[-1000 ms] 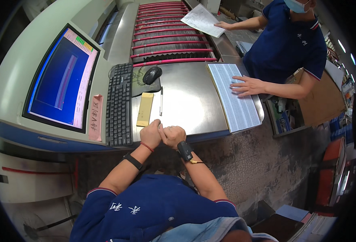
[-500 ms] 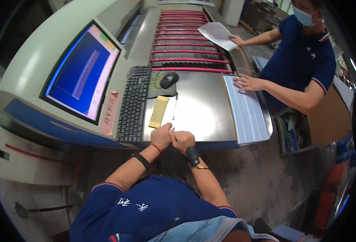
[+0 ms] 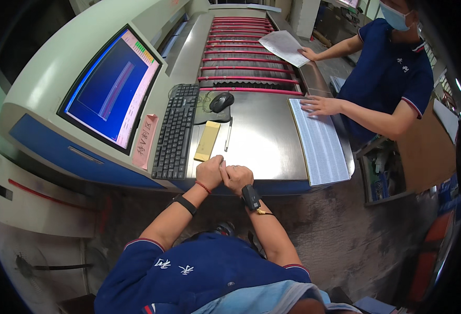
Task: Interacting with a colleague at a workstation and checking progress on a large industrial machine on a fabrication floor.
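Note:
My left hand [image 3: 209, 172] and my right hand [image 3: 237, 178] meet at the near edge of the metal tabletop [image 3: 262, 152]. Both are closed, with fingers curled in; whatever they might hold is hidden. Just beyond my left hand lies a yellow block [image 3: 208, 140], flat and oblong. A pen [image 3: 228, 135] rests beside that block, on its right. To the left of my hands is a black keyboard [image 3: 177, 131], and a black mouse [image 3: 221, 102] sits on a dark pad [image 3: 205, 116] farther back.
A machine with a lit screen [image 3: 112, 86] stands at the left. Red bars [image 3: 248, 68] cross the bed behind the tabletop. At the right, a co-worker [image 3: 382, 78] rests one hand on a stack of printed sheets [image 3: 322, 152] and holds a white paper [image 3: 284, 46] with the other.
The view has shifted slightly, moving the screen and tabletop a little in the picture. My hands stay together at the table edge. The co-worker's hands keep their places.

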